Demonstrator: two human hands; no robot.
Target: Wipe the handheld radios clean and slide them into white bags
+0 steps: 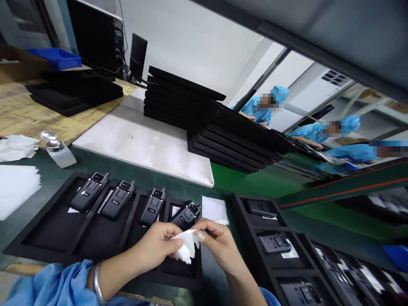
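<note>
My left hand [161, 244], with a silver bangle on its wrist, pinches one side of a crumpled white wipe [187, 246]. My right hand [218, 242] grips the wipe's other edge between thumb and fingers; a pale wrap covers part of one digit. Both hands are above the right end of a black foam tray [57, 238]. Several black handheld radios lie in a row in its compartments: a far-left radio [89, 192], a second radio [117, 199], a third radio [153, 207], and a radio [186, 215] just behind my fingers, partly covered by them.
To the left are a white dispenser bottle [60, 155] with its metal lid up and a stack of white sheets [15, 187]. Stacked black foam trays [232, 136] stand behind. More trays with devices [274, 243] lie on the right. Co-workers in blue [261, 108] sit beyond.
</note>
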